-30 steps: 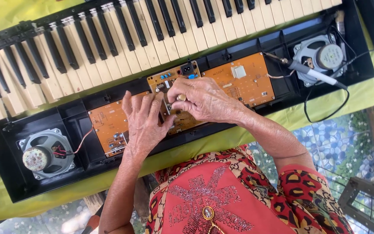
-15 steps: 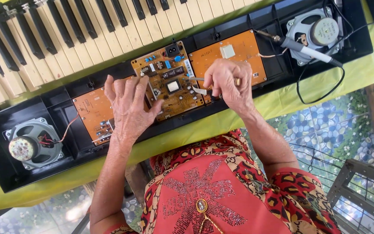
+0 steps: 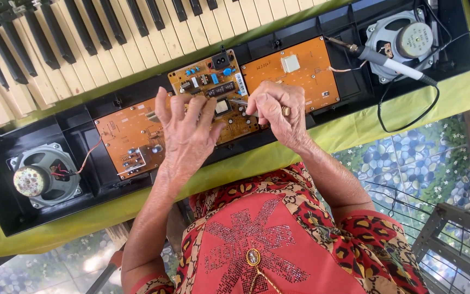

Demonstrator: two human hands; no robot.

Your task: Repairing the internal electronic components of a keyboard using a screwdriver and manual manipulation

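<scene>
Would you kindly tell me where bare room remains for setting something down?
Free: yellow-green cloth right of the opened black keyboard case, beyond the loop of black cable, and the strip under the round left speaker. Crowded: middle circuit board, under both hands.

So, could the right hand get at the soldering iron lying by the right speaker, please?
Probably yes: the soldering iron lies uncovered beside the right hand, with only bare orange board between, though that hand already pinches a small metal tool.

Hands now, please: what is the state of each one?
Left hand: open, fingers spread over the middle circuit board.
Right hand: closed on a thin metal tool.
</scene>
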